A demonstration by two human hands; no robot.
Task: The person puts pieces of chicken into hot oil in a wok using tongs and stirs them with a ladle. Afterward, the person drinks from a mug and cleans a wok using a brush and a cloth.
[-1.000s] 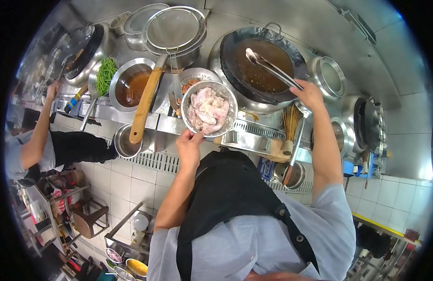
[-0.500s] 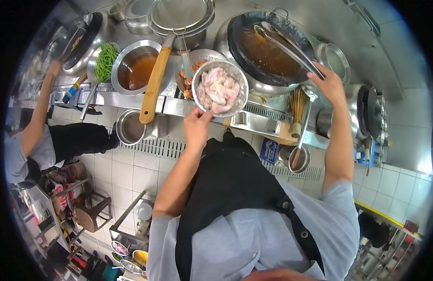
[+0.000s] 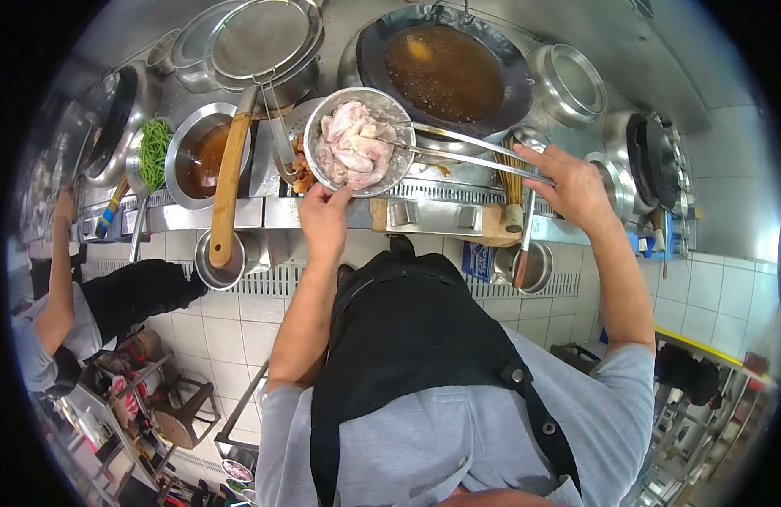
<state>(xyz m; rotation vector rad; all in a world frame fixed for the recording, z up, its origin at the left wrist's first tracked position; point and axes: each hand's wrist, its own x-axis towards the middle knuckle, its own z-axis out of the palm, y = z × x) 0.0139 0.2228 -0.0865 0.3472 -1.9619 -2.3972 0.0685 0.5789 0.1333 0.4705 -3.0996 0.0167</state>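
Note:
My left hand is closed on the near rim of a metal bowl, tilted toward me. Pale raw meat pieces, which look like chicken, fill it. In my right hand is a pair of long metal tongs, held near the handle end. The tips of the tongs reach into the bowl at the meat; whether they grip a piece I cannot tell. Beyond the bowl stands a large dark wok with bubbling brown oil and one pale piece floating at its far side.
Left of the bowl are a wooden-handled strainer, a pot of brown liquid and green beans. A bamboo brush and a ladle lie at the counter edge. Another person's arm works at far left.
The tongs have moved from over the wok down and left into the bowl of meat. The view has shifted, and a pale piece now shows in the oil.

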